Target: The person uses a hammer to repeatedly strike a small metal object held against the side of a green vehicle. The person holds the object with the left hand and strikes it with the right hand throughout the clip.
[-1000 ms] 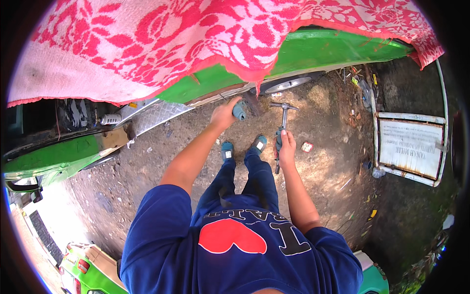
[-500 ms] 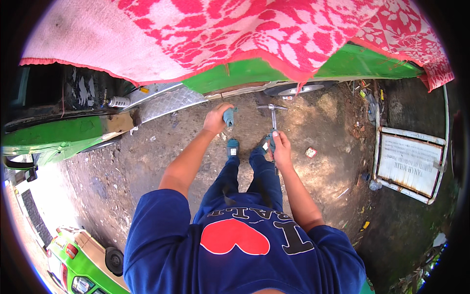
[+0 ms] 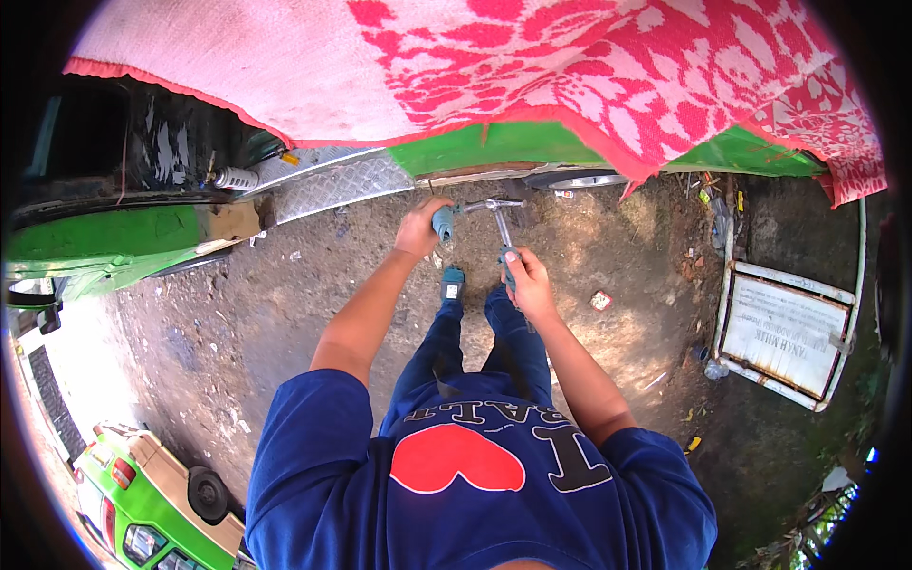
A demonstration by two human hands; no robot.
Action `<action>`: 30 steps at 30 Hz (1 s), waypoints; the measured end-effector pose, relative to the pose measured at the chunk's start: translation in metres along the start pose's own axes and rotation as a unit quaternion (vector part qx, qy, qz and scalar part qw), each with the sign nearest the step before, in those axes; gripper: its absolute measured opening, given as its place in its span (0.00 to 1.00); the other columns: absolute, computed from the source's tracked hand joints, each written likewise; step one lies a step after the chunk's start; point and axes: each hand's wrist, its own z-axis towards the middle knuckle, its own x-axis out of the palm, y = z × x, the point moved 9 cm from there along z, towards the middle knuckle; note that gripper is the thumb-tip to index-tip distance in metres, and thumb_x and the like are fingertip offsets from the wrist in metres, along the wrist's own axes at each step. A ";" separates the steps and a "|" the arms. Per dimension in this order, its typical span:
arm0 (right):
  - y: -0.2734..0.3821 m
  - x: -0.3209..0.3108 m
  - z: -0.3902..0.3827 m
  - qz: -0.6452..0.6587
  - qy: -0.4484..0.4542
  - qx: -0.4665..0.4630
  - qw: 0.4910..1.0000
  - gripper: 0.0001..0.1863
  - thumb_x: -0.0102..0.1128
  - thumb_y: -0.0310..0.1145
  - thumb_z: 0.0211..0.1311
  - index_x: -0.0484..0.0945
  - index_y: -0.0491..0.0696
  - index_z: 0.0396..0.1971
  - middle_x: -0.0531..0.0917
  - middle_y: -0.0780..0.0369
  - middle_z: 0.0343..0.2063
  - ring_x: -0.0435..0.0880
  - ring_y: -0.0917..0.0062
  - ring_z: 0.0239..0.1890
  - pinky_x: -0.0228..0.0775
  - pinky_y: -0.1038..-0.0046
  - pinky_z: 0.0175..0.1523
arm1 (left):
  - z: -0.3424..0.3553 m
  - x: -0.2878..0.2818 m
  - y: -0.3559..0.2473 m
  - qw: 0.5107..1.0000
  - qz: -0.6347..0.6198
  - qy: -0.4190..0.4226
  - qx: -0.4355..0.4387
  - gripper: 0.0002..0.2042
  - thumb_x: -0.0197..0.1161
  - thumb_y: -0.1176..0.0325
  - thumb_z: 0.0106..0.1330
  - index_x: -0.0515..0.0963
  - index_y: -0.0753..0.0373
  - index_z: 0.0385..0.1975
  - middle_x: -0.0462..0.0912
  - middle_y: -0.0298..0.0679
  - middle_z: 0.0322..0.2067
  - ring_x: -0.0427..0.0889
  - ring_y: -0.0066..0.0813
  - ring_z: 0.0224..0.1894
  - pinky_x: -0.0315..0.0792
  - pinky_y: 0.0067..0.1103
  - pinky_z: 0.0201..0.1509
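Observation:
My left hand (image 3: pixel 420 231) is closed around a teal, rolled thing (image 3: pixel 443 225) that looks like cloth; its round end points toward me. My right hand (image 3: pixel 530 284) grips a metal hammer (image 3: pixel 503 226) by its handle, thumb along the shaft. The hammer's head is up, tilted left, its narrow end beside the teal roll; whether they touch I cannot tell. Above both hands hangs a pink-and-white patterned cloth (image 3: pixel 532 66), draped over a green vehicle body (image 3: pixel 494 144). Below them are my feet, the left in a teal shoe (image 3: pixel 453 282).
A diamond-plate metal step (image 3: pixel 347 187) and a spray can (image 3: pixel 236 179) lie to the left, by a green panel (image 3: pixel 114 236). At right stands a white-framed sign board (image 3: pixel 784 332). A green vehicle (image 3: pixel 142 503) is parked lower left. Litter dots the dirt ground (image 3: pixel 313 285).
My right hand has moved left with the hammer, bringing its head close to the teal roll. My left hand stays almost where it was. The view has shifted slightly.

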 end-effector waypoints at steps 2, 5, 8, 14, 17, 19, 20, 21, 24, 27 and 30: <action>0.001 0.004 0.000 -0.027 0.003 0.002 1.000 0.15 0.54 0.44 0.71 0.75 0.46 0.41 0.74 0.68 0.18 0.67 0.86 0.12 0.58 0.81 0.16 | 0.000 -0.001 0.002 1.000 -0.005 -0.001 -0.007 0.20 0.63 0.79 0.52 0.77 0.53 0.46 0.81 0.43 0.47 0.80 0.51 0.48 0.76 0.36 0.48; -0.002 0.008 0.003 -0.061 0.017 -0.015 0.998 0.16 0.51 0.45 0.73 0.73 0.46 0.42 0.75 0.67 0.20 0.68 0.85 0.11 0.58 0.81 0.15 | 0.002 -0.001 0.003 1.000 -0.009 -0.001 -0.007 0.20 0.63 0.78 0.51 0.77 0.53 0.46 0.81 0.43 0.46 0.80 0.51 0.47 0.76 0.37 0.48; -0.001 0.010 0.003 -0.068 0.020 -0.018 0.997 0.15 0.52 0.44 0.72 0.73 0.46 0.42 0.74 0.67 0.19 0.68 0.86 0.11 0.58 0.81 0.15 | 0.004 0.000 0.004 1.000 -0.010 0.003 0.001 0.20 0.63 0.77 0.51 0.77 0.53 0.46 0.81 0.43 0.46 0.80 0.51 0.47 0.76 0.37 0.48; 0.001 0.008 0.002 -0.080 0.012 -0.013 0.997 0.15 0.52 0.44 0.72 0.73 0.46 0.42 0.74 0.67 0.19 0.68 0.86 0.12 0.58 0.82 0.15 | 0.007 0.003 0.007 1.000 -0.006 0.019 -0.006 0.19 0.63 0.75 0.53 0.77 0.52 0.46 0.82 0.43 0.46 0.80 0.51 0.47 0.76 0.38 0.48; 0.003 0.007 0.002 -0.081 0.007 -0.006 0.997 0.15 0.53 0.45 0.72 0.73 0.46 0.41 0.74 0.66 0.20 0.68 0.86 0.12 0.58 0.81 0.15 | 0.007 0.005 0.010 0.999 0.002 0.026 -0.022 0.19 0.63 0.74 0.53 0.77 0.52 0.46 0.82 0.43 0.46 0.80 0.51 0.47 0.76 0.37 0.48; 0.002 0.007 0.002 -0.078 0.009 -0.007 0.997 0.16 0.53 0.45 0.72 0.73 0.46 0.42 0.74 0.66 0.20 0.68 0.86 0.12 0.58 0.81 0.15 | 0.008 0.005 0.011 0.999 -0.002 0.023 -0.022 0.19 0.64 0.74 0.53 0.77 0.51 0.46 0.82 0.42 0.46 0.80 0.51 0.47 0.76 0.37 0.48; 0.002 0.006 0.002 -0.079 0.010 -0.011 0.997 0.16 0.53 0.45 0.72 0.73 0.46 0.42 0.74 0.66 0.20 0.68 0.86 0.12 0.58 0.81 0.15 | 0.008 0.005 0.012 1.000 -0.004 0.022 -0.019 0.19 0.64 0.74 0.53 0.77 0.51 0.46 0.82 0.42 0.46 0.80 0.51 0.47 0.76 0.37 0.48; 0.002 0.006 0.002 -0.080 0.011 -0.014 0.997 0.15 0.53 0.44 0.72 0.73 0.46 0.42 0.74 0.66 0.20 0.68 0.86 0.12 0.58 0.81 0.15 | 0.008 0.005 0.013 1.000 -0.005 0.021 -0.017 0.19 0.64 0.74 0.53 0.77 0.51 0.46 0.82 0.42 0.46 0.80 0.51 0.47 0.76 0.37 0.48; 0.001 0.003 0.002 -0.080 0.010 -0.019 0.997 0.15 0.53 0.44 0.72 0.73 0.46 0.42 0.74 0.66 0.20 0.68 0.86 0.12 0.58 0.81 0.15 | 0.009 0.005 0.009 1.000 -0.013 0.020 -0.016 0.20 0.63 0.78 0.52 0.77 0.53 0.46 0.82 0.45 0.45 0.80 0.52 0.47 0.75 0.36 0.49; 0.000 0.001 0.002 -0.077 0.004 -0.021 0.997 0.15 0.52 0.44 0.72 0.73 0.46 0.42 0.74 0.67 0.20 0.68 0.86 0.12 0.58 0.81 0.15 | 0.009 0.003 0.007 1.000 -0.015 0.020 -0.009 0.20 0.63 0.79 0.52 0.77 0.53 0.46 0.82 0.46 0.45 0.80 0.52 0.47 0.75 0.36 0.48; -0.001 0.001 0.002 -0.076 0.005 -0.015 0.997 0.15 0.53 0.44 0.72 0.73 0.46 0.41 0.74 0.67 0.20 0.68 0.86 0.12 0.59 0.81 0.15 | 0.011 0.003 0.008 1.000 0.003 0.023 -0.014 0.19 0.63 0.77 0.53 0.78 0.52 0.46 0.83 0.45 0.43 0.81 0.52 0.46 0.75 0.36 0.47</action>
